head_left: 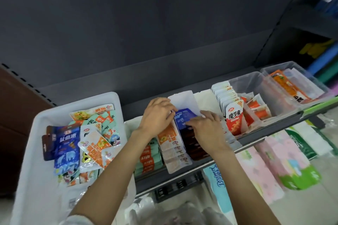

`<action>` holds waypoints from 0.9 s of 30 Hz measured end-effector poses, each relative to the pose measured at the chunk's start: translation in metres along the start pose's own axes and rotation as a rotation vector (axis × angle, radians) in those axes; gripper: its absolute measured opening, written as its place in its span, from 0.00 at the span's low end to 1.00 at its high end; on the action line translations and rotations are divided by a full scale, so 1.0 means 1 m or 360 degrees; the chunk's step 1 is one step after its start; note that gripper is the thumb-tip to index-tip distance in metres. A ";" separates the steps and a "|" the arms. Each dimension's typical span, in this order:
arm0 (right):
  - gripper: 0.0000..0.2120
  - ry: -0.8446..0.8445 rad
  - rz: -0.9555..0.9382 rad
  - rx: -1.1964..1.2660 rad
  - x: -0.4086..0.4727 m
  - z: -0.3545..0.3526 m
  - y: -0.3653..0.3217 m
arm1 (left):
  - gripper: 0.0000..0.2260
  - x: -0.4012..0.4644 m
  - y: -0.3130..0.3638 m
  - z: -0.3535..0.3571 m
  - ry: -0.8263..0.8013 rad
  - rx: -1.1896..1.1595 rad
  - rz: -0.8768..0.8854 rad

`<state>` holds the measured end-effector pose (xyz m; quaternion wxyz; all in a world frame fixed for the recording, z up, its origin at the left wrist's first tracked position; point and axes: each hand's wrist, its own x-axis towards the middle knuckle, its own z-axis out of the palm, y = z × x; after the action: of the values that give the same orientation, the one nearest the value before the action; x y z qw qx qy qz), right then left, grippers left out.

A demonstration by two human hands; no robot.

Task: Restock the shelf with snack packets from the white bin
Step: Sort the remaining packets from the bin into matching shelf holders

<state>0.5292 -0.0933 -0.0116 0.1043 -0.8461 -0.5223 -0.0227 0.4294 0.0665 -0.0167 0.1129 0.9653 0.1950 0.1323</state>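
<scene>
white bin, blue packet, grey shelf

open shelf back, packed rows in front

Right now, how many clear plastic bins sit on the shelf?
2: one clear bin right of the hands, holding orange-and-white packets, and a second clear bin at the far right. More may lie beyond the frame.

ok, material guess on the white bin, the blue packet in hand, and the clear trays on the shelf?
White bin: looks like moulded plastic, matte, with a rounded rim. Blue packet, held by the left hand and right hand: likely printed plastic film, semi-gloss, thin and flat. Clear trays: frosted translucent plastic, apparently rigid; contents show through the walls.
</scene>
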 end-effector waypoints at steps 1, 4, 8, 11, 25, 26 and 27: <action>0.15 -0.0044 0.0003 -0.0079 0.000 0.002 -0.002 | 0.10 -0.002 -0.001 -0.004 -0.0072 -0.0044 0.0003; 0.20 0.0118 -0.0005 -0.0051 -0.003 -0.013 -0.010 | 0.13 -0.016 0.001 -0.027 -0.0191 -0.0210 -0.0041; 0.17 0.0300 -0.0222 0.0493 0.003 -0.043 -0.053 | 0.12 -0.065 -0.010 -0.066 0.0128 -0.0266 -0.0226; 0.15 0.0035 -0.0378 0.0987 0.015 -0.043 -0.107 | 0.10 -0.119 -0.039 -0.079 0.0655 -0.0344 -0.0606; 0.20 -0.0810 -0.0662 -0.0233 0.040 0.062 -0.263 | 0.15 -0.217 -0.127 -0.031 -0.0357 -0.0534 -0.1230; 0.18 -0.0824 -0.0655 -0.0190 0.043 0.065 -0.262 | 0.17 -0.217 -0.124 -0.027 -0.0357 -0.0568 -0.1212; 0.15 -0.0845 -0.0649 -0.0132 0.045 0.066 -0.260 | 0.18 -0.217 -0.122 -0.025 -0.0342 -0.0588 -0.1209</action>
<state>0.3137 0.0721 -0.0295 -0.0767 -0.7040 -0.6884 0.1569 0.1871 0.0924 -0.0722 0.3439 0.7970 0.4963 0.0128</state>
